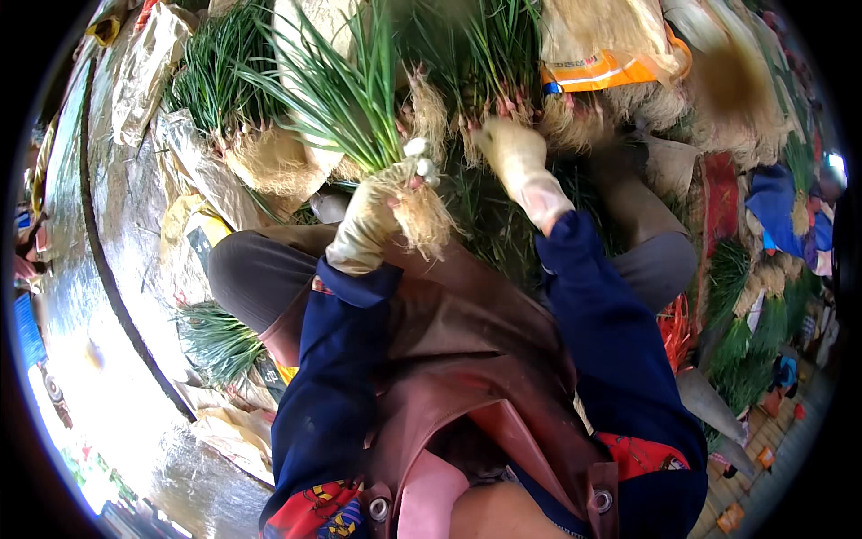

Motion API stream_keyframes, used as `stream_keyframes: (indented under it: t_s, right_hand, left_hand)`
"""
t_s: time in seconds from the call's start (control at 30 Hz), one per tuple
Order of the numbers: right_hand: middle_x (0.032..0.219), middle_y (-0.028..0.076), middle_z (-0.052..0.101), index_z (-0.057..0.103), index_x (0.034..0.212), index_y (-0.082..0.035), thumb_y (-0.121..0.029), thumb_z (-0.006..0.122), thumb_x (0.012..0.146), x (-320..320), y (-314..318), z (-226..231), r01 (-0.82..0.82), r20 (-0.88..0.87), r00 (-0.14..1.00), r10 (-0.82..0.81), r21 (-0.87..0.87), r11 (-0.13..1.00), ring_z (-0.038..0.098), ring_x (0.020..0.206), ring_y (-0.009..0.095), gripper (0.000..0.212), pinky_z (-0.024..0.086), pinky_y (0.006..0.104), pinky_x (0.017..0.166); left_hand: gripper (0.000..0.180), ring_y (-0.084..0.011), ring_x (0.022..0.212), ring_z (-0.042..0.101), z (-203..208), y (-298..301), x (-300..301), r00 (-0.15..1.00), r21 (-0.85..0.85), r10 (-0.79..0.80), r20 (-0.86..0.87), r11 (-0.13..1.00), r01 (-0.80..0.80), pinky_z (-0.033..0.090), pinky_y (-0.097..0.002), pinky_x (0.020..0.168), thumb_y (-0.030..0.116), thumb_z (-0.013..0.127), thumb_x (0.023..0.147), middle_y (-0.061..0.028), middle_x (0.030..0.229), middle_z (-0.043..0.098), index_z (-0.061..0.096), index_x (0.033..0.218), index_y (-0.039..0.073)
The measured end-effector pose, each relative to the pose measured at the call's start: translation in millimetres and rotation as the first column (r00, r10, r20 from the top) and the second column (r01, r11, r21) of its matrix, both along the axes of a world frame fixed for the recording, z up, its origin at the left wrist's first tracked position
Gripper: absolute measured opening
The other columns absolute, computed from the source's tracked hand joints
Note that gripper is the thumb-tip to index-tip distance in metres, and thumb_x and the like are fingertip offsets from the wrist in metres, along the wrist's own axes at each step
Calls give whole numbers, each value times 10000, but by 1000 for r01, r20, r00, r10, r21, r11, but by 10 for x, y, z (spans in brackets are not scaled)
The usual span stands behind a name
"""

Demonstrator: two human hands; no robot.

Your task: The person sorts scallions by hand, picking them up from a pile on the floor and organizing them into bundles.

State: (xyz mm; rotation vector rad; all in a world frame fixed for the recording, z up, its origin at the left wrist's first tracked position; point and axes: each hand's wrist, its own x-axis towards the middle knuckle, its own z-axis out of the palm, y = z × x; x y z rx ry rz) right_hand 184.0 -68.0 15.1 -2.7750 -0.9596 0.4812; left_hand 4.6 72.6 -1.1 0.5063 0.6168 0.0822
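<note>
**Bunch (pixel 359 144) in the left hand (pixel 366 226), right hand (pixel 514 160) at the pile (pixel 489 67)**

The left hand's gloved fingers are closed around the base of the bunch; its green leaves fan out above them, and its pale roots (pixel 422 216) hang just to their right. To the right of the bunch, the right hand reaches to the bulbs of the pile — how far its fingers are open, or whether they grip anything, I cannot tell.

Left of the bunch lies a second pile (pixel 224 81), roots toward the person. Farther right of the bunch, a sack (pixel 597 27) with an orange band covers more leaves. Below the bunch is the brown apron (pixel 467 359). The right hand stands in the way — it hides part of the pile.
</note>
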Motion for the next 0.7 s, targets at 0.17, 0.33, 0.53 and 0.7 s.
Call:
stream_keyframes:
  t_s: [0.17, 0.33, 0.53, 0.7]
  right_hand:
    - [758, 111, 667, 666, 938, -93, -394, 604, 843, 463, 548, -229, -26, 8, 1000, 28, -184, 983, 641, 699, 305, 321, 498, 381, 618]
    - [900, 43, 677, 650, 1009, -34, -206, 651, 850, 313, 125, -85, 466, -860, 511, -8, 269, 843, 609, 832, 128, 235, 466, 280, 772]
    - [905, 14, 660, 666, 969, -11, -204, 673, 847, -110, 123, -372, 630, -913, 349, 213, 397, 668, 579, 842, 124, 229, 447, 262, 784]
    - [822, 137, 633, 631, 856, -86, -407, 599, 842, -101, 222, -167, 105, -412, 906, 93, 432, 896, 599, 752, 318, 323, 457, 391, 686]
  left_hand:
    - [332, -146, 708, 581, -50, -113, 136, 999, -117, 20, 38, 993, -16, 510, -289, 710, 107, 598, 876, -41, 800, 599, 536, 1182, -5]
    - [228, -128, 642, 587, -104, -122, 183, 986, -211, 99, -135, 969, -126, 503, -223, 569, 59, 623, 848, -49, 839, 641, 602, 1065, -9]
    - [274, -221, 908, 645, -350, -227, 221, 991, -119, -63, -115, 992, 49, 524, -310, 827, 68, 606, 856, -139, 1020, 660, 584, 1096, -62]
    - [257, -162, 769, 612, -350, -171, 152, 984, -28, -104, -146, 994, 101, 495, -250, 700, 88, 634, 843, -111, 916, 655, 612, 1064, -42]
